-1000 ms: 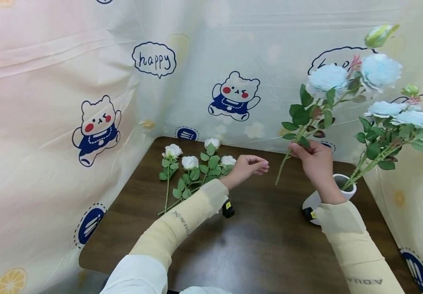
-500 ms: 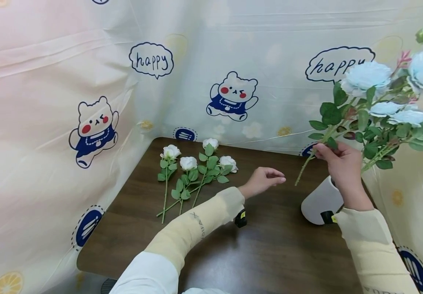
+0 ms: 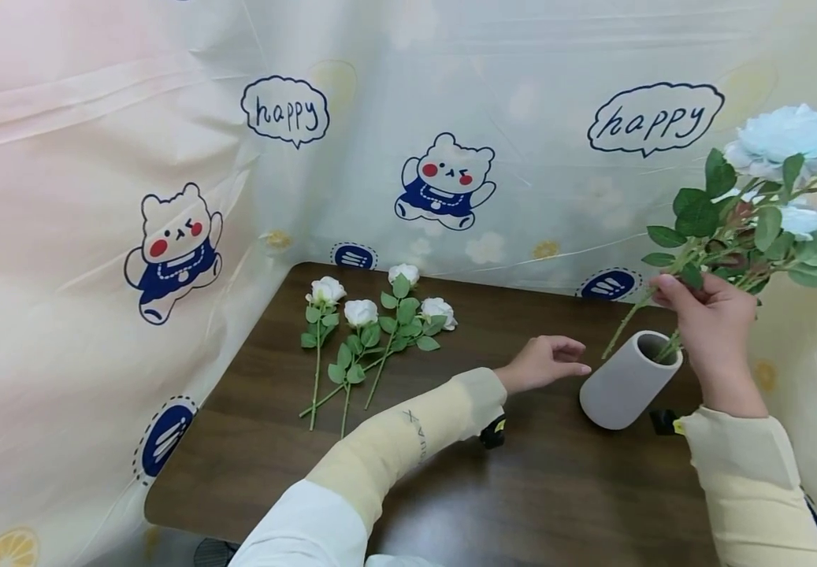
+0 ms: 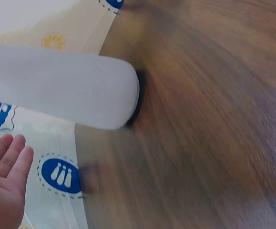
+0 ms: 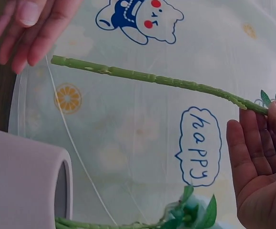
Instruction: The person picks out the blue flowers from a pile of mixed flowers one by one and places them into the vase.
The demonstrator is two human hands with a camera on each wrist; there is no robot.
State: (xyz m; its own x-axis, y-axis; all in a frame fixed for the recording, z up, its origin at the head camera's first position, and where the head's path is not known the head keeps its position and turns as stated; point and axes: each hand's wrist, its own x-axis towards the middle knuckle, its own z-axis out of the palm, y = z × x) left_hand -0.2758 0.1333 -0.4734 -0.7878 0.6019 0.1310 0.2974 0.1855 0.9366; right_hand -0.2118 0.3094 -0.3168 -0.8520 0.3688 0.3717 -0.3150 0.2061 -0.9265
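My right hand (image 3: 723, 339) pinches the green stem (image 5: 147, 78) of an artificial pale blue flower (image 3: 785, 140) between thumb and fingers. The stem's bare lower end slants down to the left, above and left of the vase mouth. A white cylindrical vase (image 3: 621, 386) stands on the table, with another blue-flowered stem (image 5: 95, 224) in its opening. That second flower's head is partly hidden behind the held one. My left hand (image 3: 543, 362) hovers just left of the vase with relaxed fingers and holds nothing; in the left wrist view its fingers are extended beside the vase (image 4: 71, 86).
Several white artificial roses (image 3: 361, 313) with green leaves lie on the left of the brown wooden table (image 3: 521, 504). A patterned curtain (image 3: 543, 79) hangs behind the table and along both sides.
My right hand has carried the blue flower rightward and slightly down, over beside the vase. My left hand has moved right, away from the white roses towards the vase.
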